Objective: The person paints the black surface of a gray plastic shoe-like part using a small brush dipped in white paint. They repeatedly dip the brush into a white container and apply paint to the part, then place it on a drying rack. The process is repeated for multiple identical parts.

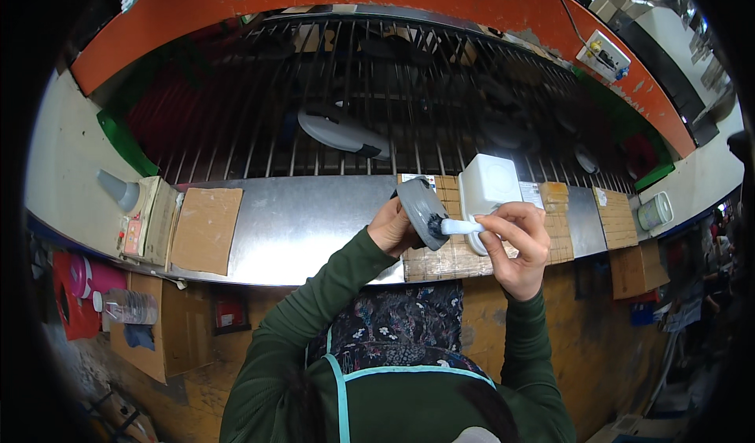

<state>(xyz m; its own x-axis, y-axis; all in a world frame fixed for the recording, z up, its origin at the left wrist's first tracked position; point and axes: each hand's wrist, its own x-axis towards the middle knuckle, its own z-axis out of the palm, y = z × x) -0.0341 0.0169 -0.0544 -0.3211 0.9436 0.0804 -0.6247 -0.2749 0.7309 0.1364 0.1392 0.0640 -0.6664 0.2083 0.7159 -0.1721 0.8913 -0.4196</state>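
My left hand [392,231] holds a grey shoe sole [421,207] tilted up in front of me. My right hand [519,242] grips a small brush with a white handle [462,226]; its dark bristles touch the sole's surface. Right behind the brush stands a white plastic container [489,185] on the metal counter [314,223]. Both forearms wear dark green sleeves and rise from the lower edge.
A barred conveyor rack [354,105] behind the counter carries another grey sole [338,132]. A cardboard sheet [206,229], a grey cone bottle [118,189] and a box sit at left; a round tin [653,211] at right. A water bottle [130,307] lies below.
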